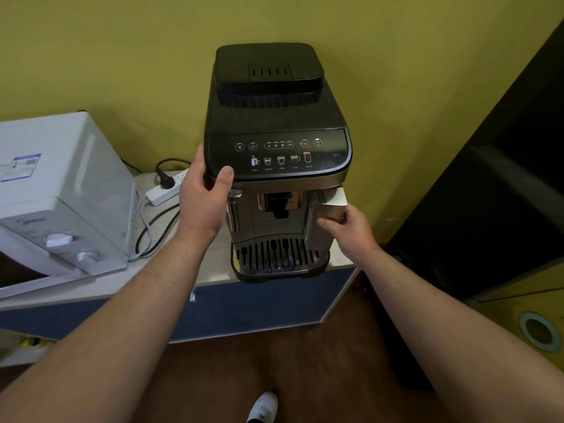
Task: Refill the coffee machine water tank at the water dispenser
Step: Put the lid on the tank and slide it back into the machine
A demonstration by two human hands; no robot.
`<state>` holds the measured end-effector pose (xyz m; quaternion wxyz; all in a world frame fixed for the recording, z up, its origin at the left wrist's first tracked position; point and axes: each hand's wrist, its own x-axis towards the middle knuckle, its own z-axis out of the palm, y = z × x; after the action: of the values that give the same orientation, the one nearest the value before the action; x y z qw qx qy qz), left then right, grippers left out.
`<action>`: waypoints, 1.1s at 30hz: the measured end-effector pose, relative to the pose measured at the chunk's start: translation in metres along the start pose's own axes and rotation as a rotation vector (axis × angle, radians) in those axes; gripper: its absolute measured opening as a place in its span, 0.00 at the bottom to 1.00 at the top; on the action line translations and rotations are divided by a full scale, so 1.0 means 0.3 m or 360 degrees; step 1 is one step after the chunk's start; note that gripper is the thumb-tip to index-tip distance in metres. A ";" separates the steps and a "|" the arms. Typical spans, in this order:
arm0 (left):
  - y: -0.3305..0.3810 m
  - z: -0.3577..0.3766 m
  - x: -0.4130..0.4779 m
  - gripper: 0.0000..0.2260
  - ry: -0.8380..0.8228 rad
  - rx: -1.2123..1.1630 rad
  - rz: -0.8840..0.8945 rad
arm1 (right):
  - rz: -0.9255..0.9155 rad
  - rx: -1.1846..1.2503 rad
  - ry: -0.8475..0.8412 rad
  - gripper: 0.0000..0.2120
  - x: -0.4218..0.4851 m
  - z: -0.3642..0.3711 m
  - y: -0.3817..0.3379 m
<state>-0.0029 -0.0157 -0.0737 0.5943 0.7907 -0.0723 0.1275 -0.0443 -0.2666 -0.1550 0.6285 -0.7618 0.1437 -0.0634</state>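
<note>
A black and silver coffee machine (274,123) stands on a pale counter against a yellow wall. My left hand (203,193) clasps its upper left corner, thumb on the front edge of the control panel. My right hand (348,225) grips the silver front of the water tank (331,203) at the machine's lower right; the tank's front sticks out slightly from the body. The rest of the tank is hidden inside the machine. No water dispenser is in view.
A white microwave (61,193) sits on the counter (171,270) to the left, with a white power strip (164,190) and cables between it and the machine. A dark cabinet (488,209) stands close on the right. Brown floor and my white shoe (264,407) lie below.
</note>
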 end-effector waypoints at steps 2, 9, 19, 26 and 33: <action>-0.001 0.001 0.000 0.24 -0.0003 0.0003 0.0002 | -0.0003 -0.0005 0.0002 0.10 0.018 0.006 -0.006; -0.007 0.002 0.003 0.24 0.0004 0.0035 0.0004 | 0.0026 -0.0049 0.0045 0.09 0.090 0.024 -0.010; -0.021 -0.003 0.013 0.30 0.0011 0.0099 -0.0048 | 0.0026 -0.0041 0.0043 0.10 0.143 0.033 -0.005; -0.024 -0.001 0.011 0.27 0.0028 0.0057 -0.0055 | -0.0001 -0.0033 0.0027 0.10 0.159 0.032 0.002; -0.025 0.001 0.010 0.28 0.0023 -0.0031 -0.0077 | -0.0011 -0.0037 0.0023 0.10 0.165 0.036 0.001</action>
<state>0.0021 -0.0138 -0.0797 0.6055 0.7855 -0.0502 0.1181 0.0058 -0.2713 -0.1616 0.6184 -0.7690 0.1462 -0.0694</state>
